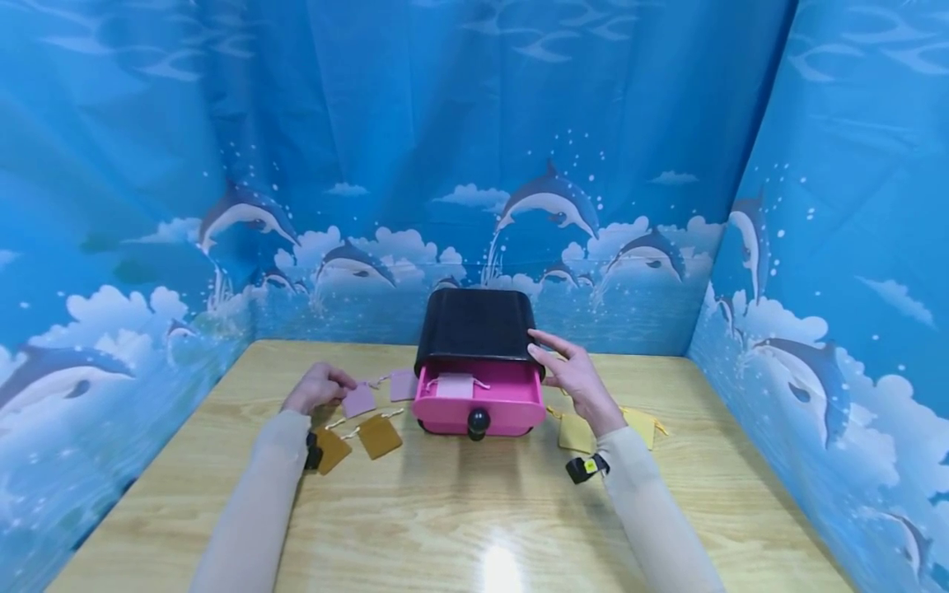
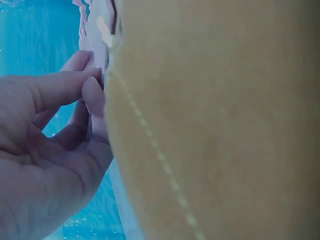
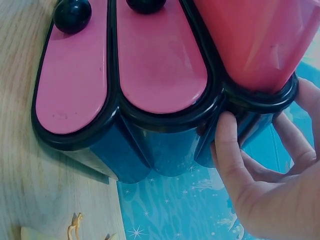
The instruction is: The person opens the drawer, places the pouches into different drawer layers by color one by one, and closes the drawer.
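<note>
A small pink drawstring pouch [image 1: 359, 400] lies left of a black drawer cabinet [image 1: 480, 323]. My left hand [image 1: 320, 387] pinches its edge between thumb and fingertips; in the left wrist view the pouch [image 2: 97, 45] is seen nearly edge-on, partly covered by a brown pouch [image 2: 200, 120] close to the camera. The cabinet's top pink drawer [image 1: 478, 412] is pulled out, with another pale pink pouch [image 1: 455, 385] inside. My right hand [image 1: 582, 383] rests spread against the cabinet's upper right side, its thumb [image 3: 229, 135] by the groove below the top compartment.
Two brown pouches [image 1: 380, 436] lie near my left wrist, and a second pink pouch [image 1: 403, 385] sits beside the cabinet. Yellow pouches [image 1: 577, 433] lie under my right forearm. Both lower drawers [image 3: 160, 60] are closed. A dolphin-print curtain [image 1: 415, 165] surrounds the wooden table [image 1: 415, 527].
</note>
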Tool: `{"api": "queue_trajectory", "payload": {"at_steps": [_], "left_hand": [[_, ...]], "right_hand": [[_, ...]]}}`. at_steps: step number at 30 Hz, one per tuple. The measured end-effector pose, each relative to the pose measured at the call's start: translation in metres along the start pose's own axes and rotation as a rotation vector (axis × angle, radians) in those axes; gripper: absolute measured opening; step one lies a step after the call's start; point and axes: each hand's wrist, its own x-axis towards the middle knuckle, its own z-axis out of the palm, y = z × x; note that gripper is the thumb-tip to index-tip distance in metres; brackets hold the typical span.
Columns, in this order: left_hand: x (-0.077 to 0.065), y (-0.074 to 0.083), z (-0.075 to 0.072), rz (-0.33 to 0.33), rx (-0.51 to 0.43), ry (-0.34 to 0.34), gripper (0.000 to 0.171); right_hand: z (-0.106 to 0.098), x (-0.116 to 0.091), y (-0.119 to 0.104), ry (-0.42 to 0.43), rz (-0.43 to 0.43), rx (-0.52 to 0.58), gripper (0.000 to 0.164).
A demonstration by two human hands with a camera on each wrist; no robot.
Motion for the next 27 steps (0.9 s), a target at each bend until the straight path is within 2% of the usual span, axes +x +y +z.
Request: {"api": "queue_trajectory", "payload": {"at_steps": [6,10,13,17,27], "left_hand": [[-0.005,0.004,-0.005,0.005,-0.007,0.021,0.029],[-0.008,0.009,-0.010,0.048,-0.012,0.028,0.030],[-0.008,0.015,-0.013,0.093,-0.057,0.032,0.029],[-0.009,0.024,-0.016,0.118,-0.106,0.045,0.029],[-0.013,0.036,-0.019,0.184,-0.155,0.129,0.029]], "right_hand": [[0.001,-0.001,0.000,0.003,-0.003,-0.009,0.053],[0.001,-0.001,0.000,-0.001,-0.003,-0.011,0.053],[0.000,0.000,-0.001,-0.006,-0.001,-0.006,0.053],[0.000,-0.001,-0.005,-0.015,0.011,-0.001,0.051],[0.006,-0.025,-0.030,-0.021,0.013,-0.017,0.050]]}}
